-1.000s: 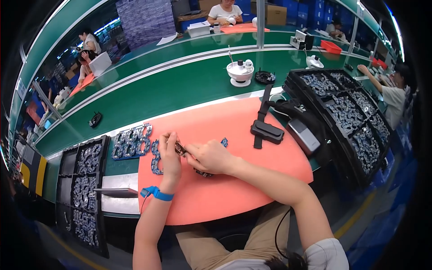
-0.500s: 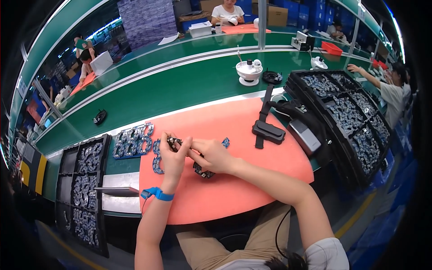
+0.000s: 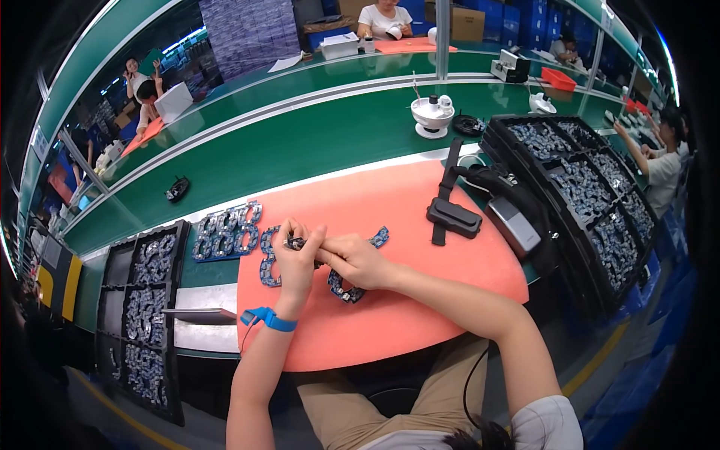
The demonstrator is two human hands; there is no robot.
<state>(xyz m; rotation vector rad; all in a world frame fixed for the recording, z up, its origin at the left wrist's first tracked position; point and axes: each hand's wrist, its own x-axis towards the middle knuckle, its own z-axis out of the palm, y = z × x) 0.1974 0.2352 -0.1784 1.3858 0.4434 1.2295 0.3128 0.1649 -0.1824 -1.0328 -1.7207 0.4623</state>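
Above the pink mat [image 3: 420, 330] my two hands meet. My left hand [image 3: 297, 259], with a blue strap on its wrist, is closed on a small dark circuit board [image 3: 295, 243], mostly hidden by the fingers. My right hand [image 3: 354, 261] presses its fingertips against the same piece and is closed on it too. Under the right hand a curved circuit board [image 3: 346, 291] shows partly, lying on the mat. A bluish curved board piece [image 3: 381, 237] lies just beyond the right hand. Left of my left hand is a figure-eight board panel [image 3: 268, 262], partly covered.
More figure-eight panels [image 3: 227, 231] lie at the mat's left edge. Black divided trays full of boards stand left [image 3: 142, 315] and right [image 3: 577, 195]. A black strapped device [image 3: 454, 217] and a grey box [image 3: 514, 225] lie at right. A white round device [image 3: 433, 116] stands on the green belt [image 3: 337, 124].
My hands have turned the held board, which now shows less between the fingers. The view has shifted slightly, and more of the board pieces by the right hand shows.
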